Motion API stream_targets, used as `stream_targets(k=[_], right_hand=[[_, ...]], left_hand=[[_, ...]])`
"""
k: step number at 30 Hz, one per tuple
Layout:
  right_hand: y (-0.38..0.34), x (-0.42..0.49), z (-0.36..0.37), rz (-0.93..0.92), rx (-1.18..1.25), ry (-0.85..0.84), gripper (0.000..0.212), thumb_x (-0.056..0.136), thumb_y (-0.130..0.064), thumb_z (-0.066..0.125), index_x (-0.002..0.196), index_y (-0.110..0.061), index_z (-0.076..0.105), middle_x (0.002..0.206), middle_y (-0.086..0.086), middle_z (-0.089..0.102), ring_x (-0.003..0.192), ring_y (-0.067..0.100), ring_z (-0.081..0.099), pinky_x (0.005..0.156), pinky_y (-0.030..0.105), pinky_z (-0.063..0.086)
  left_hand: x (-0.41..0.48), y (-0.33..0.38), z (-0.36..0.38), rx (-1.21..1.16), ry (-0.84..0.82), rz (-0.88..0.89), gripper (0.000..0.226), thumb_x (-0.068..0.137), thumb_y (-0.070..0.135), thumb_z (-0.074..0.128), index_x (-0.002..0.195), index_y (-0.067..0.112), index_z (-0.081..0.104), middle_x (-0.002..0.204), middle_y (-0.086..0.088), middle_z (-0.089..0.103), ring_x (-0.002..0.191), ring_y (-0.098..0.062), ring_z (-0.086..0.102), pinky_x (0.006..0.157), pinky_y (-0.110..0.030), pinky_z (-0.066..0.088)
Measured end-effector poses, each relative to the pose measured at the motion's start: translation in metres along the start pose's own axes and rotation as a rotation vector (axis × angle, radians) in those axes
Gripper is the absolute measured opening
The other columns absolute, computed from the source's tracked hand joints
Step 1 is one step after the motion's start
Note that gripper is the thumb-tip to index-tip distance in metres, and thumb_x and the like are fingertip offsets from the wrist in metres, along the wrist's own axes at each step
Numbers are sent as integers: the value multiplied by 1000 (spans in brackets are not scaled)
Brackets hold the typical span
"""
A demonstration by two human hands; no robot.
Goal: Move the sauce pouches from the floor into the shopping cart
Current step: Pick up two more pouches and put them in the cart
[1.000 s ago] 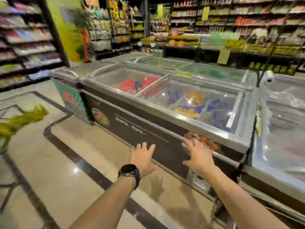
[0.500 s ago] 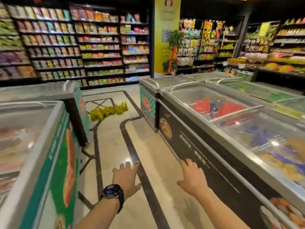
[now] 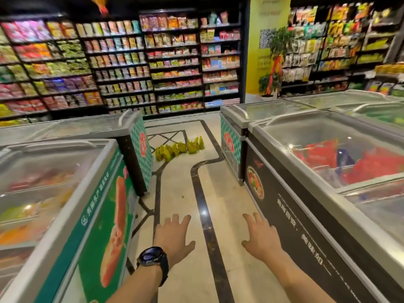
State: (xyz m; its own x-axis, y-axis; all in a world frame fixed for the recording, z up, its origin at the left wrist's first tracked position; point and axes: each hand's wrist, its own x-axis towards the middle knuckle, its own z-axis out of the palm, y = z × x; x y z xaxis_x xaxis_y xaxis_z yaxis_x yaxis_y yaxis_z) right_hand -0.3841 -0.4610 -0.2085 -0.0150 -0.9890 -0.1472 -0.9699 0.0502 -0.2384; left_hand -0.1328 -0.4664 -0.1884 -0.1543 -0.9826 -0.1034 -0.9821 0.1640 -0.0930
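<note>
- the yellow-green sauce pouches point(image 3: 179, 148) lay clustered on the floor point(image 3: 175, 182) at 12 o'clock, far down the aisle and well apart from both hands.
- the left hand point(image 3: 175, 236), a watch point(image 3: 153, 259) on its wrist, reached forward with its fingers spread, holding nothing.
- the right hand point(image 3: 260, 237), at 1 o'clock, was likewise spread and empty, just beside the black freezer point(image 3: 284, 204) at 3 o'clock.

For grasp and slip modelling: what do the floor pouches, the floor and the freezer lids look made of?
Sauce pouches: likely flexible plastic film, soft sheen; creased, peaked tops. Floor: polished stone or tile; bright glare spot, dark inlay bands. Freezer lids: clear glass or acrylic; goods show through.
</note>
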Motion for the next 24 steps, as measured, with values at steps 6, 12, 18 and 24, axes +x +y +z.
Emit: stream_targets(k=[6, 12, 18, 24], right_hand=[[5, 78, -26, -48, -26, 8, 77, 87, -38, 63, 150, -29, 20, 154, 5, 27, 140, 30, 32, 112, 49, 31], [-3, 163, -40, -71, -25, 29, 75, 86, -41, 65, 147, -31, 23, 149, 3, 33, 136, 29, 37, 113, 49, 33], [-21, 256, -60, -48, -8, 55, 76, 83, -38, 65, 147, -31, 25, 149, 4, 36, 136, 29, 37, 113, 47, 35], [-54, 342, -88, -9, 6, 53, 72, 85, -36, 65, 146, -29, 27, 152, 5, 32, 139, 30, 33, 115, 51, 30]], left_hand=[[71, -2, -7, -39, 21, -72, 75, 89, 62, 50, 151, 31, 22, 140, -4, 45, 126, -28, 48, 97, -44, 49], [158, -26, -12, -51, 55, -109, 74, 90, 64, 48, 152, 32, 22, 137, -2, 48, 123, -25, 51, 95, -41, 50], [264, -57, -17, -119, 70, -84, 78, 87, 67, 50, 152, 33, 22, 136, -1, 50, 118, -22, 54, 93, -38, 53], [354, -96, -29, -188, 86, -77, 77, 88, 65, 51, 152, 33, 23, 137, -1, 51, 118, -21, 55, 91, -33, 54]])
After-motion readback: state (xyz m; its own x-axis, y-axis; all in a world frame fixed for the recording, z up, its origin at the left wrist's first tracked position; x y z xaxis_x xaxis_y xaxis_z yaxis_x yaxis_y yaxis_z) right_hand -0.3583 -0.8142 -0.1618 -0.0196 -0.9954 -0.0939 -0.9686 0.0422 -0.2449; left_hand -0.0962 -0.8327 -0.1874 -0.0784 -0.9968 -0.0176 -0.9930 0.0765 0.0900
